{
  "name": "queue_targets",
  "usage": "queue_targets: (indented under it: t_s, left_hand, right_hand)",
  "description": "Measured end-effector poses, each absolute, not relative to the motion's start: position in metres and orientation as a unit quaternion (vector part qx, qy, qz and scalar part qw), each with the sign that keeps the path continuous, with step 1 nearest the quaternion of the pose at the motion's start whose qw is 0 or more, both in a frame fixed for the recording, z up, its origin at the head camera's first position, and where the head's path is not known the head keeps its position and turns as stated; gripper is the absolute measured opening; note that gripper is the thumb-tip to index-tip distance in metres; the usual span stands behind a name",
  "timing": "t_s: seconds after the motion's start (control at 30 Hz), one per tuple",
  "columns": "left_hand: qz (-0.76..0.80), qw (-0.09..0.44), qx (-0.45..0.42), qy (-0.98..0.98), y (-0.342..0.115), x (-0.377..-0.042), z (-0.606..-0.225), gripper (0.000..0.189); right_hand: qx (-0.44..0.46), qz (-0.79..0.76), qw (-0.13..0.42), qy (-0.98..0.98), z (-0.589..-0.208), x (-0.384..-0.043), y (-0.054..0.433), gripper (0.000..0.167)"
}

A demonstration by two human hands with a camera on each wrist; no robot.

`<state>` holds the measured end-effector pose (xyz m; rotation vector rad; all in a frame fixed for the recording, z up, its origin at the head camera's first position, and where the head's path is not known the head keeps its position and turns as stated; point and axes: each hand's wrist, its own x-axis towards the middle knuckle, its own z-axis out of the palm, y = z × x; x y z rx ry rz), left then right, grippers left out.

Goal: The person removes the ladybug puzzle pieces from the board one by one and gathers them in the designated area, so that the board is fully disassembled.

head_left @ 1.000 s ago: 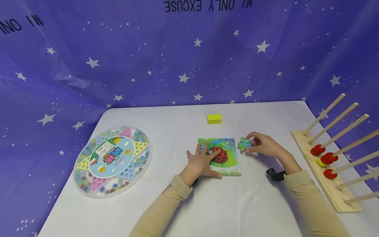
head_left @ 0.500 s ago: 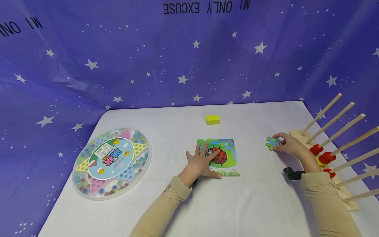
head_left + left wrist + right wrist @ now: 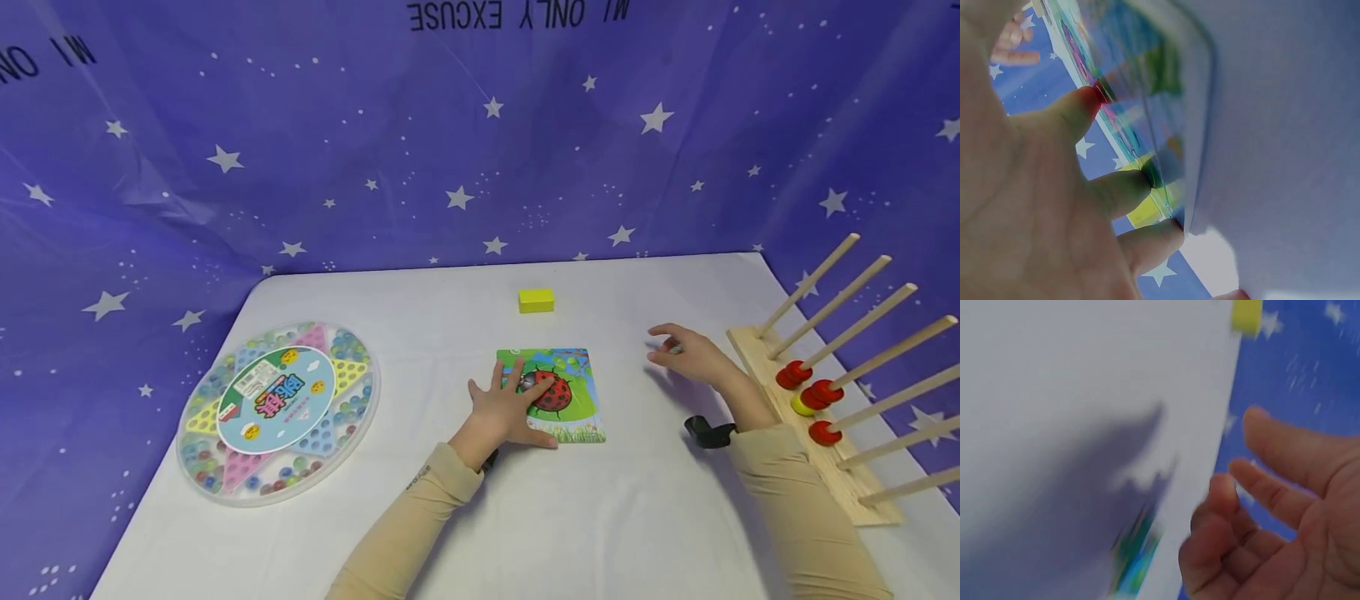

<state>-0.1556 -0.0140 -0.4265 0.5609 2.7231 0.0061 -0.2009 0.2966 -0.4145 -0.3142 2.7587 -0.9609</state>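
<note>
My left hand (image 3: pixel 501 414) lies with spread fingers on the ladybug picture puzzle (image 3: pixel 581 421), covering its left part. In the left wrist view its fingertips (image 3: pixel 1150 244) touch the puzzle's glossy, brightly coloured face (image 3: pixel 1160 69). My right hand (image 3: pixel 690 357) is raised right of the puzzle, thumb and index finger apart. In the right wrist view, the other fingers (image 3: pixel 1210 547) curl loosely. A blurred green and blue jigsaw piece (image 3: pixel 1135 562) shows apart from those fingers, beside a jagged shadow; in the head view the hand mostly hides it.
A yellow block (image 3: pixel 536 302) stands behind the puzzle. On the left lies a round marble checkers set (image 3: pixel 279 400) under a clear lid. A wooden peg rack (image 3: pixel 862 500) with red and yellow beads stands at the right, its pegs slanting up. A starry cloth (image 3: pixel 450 125) backs the white table.
My right hand carried the jigsaw piece rightward, away from the puzzle, then came back a little left with its fingers spread from the piece. My left hand stayed on the puzzle.
</note>
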Motion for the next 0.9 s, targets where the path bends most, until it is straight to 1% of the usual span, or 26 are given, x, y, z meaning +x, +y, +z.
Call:
queue_targets:
  t_s: [0.1,0.2,0.33,0.4,0.6,0.9]
  left_hand:
    - [0.005,0.181,0.2,0.963,-0.015,-0.156,-0.426,0.093]
    - [0.005,0.182,0.199,0.963,-0.015,-0.156,-0.427,0.093]
    - [0.0,0.18,0.198,0.964,-0.016,-0.157,-0.428,0.093]
    - [0.002,0.181,0.199,0.963,-0.016,-0.157,-0.428,0.092]
    - [0.003,0.186,0.2,0.962,-0.015,-0.157,-0.426,0.091]
    - [0.0,0.183,0.197,0.963,-0.015,-0.157,-0.428,0.091]
  right_hand:
    - [-0.159,-0.324,0.099,0.927,-0.414,-0.205,0.265,0.042]
    - [-0.203,-0.315,0.111,0.921,-0.416,-0.208,0.232,0.039]
    - [-0.245,-0.29,0.128,0.916,-0.42,-0.208,0.196,0.039]
    - [-0.251,-0.273,0.138,0.918,-0.421,-0.206,0.185,0.042]
    - [-0.226,-0.244,0.151,0.931,-0.424,-0.202,0.174,0.045]
    - [-0.221,-0.258,0.136,0.931,-0.43,-0.203,0.173,0.045]
